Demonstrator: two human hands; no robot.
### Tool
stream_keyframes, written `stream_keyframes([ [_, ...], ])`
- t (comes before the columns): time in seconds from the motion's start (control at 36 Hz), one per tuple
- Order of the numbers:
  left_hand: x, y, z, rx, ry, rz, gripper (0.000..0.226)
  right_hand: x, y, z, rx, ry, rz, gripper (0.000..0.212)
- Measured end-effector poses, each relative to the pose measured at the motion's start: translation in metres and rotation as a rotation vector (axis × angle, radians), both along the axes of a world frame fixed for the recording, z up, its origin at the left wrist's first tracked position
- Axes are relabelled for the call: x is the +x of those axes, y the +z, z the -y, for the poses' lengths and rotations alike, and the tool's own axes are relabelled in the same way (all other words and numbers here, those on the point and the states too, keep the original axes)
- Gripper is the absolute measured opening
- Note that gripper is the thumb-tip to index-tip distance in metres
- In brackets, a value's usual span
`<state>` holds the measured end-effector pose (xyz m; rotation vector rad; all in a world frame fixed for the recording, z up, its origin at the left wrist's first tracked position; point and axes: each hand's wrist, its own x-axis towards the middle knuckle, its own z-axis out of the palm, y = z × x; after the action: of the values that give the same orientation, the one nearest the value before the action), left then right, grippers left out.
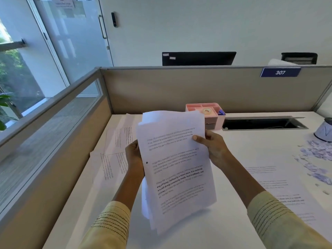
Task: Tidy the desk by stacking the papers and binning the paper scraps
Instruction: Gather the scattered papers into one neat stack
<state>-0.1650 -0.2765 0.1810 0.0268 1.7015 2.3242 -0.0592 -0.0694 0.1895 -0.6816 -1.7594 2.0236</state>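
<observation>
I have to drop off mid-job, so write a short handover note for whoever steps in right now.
Left hand and right hand both grip the paper stack by its side edges, held above the desk.
Done: several sheets gathered, edges not yet squared.
Left: loose sheets on the left and loose sheets on the right remain flat on the desk. Paper scraps lie scattered at the right edge, near a bin only partly in view. None of that pile is binned yet.

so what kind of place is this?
Most likely an office cubicle: a desk walled by partition panels, a numbered plate reading 307, and a monitor on the desk beyond. Both hands hold a stack of papers.
</observation>
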Motion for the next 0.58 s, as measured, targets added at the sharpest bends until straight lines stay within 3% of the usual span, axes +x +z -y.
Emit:
stream_keyframes([
  [0.08,0.005,0.001,0.0,-0.109,0.008,-0.11,0.051,0.004,0.0,-0.002,0.038,-0.008,-0.033,0.026],
  [0.17,0.011,0.005,0.002,-0.237,-0.063,-0.187,0.076,0.007,0.002,-0.007,0.012,-0.055,-0.116,0.026],
  [0.25,0.015,0.0,0.007,-0.226,-0.216,-0.392,0.074,0.009,0.009,-0.011,-0.004,-0.103,-0.194,0.035],
  [0.31,0.014,-0.008,0.009,-0.352,-0.287,-0.54,0.076,0.011,0.014,-0.012,0.01,-0.116,-0.248,0.035],
  [0.36,0.011,-0.016,0.007,-0.545,-0.257,-0.62,0.053,0.014,0.02,-0.012,0.031,-0.1,-0.287,0.031],
  [0.42,0.012,-0.019,0.006,-0.6,-0.183,-0.661,0.024,0.016,0.024,-0.012,0.073,-0.076,-0.298,0.028],
  [0.58,0.022,-0.03,0.002,-0.508,-0.137,-0.575,0.015,0.024,0.007,-0.013,0.136,-0.071,-0.202,0.028],
])
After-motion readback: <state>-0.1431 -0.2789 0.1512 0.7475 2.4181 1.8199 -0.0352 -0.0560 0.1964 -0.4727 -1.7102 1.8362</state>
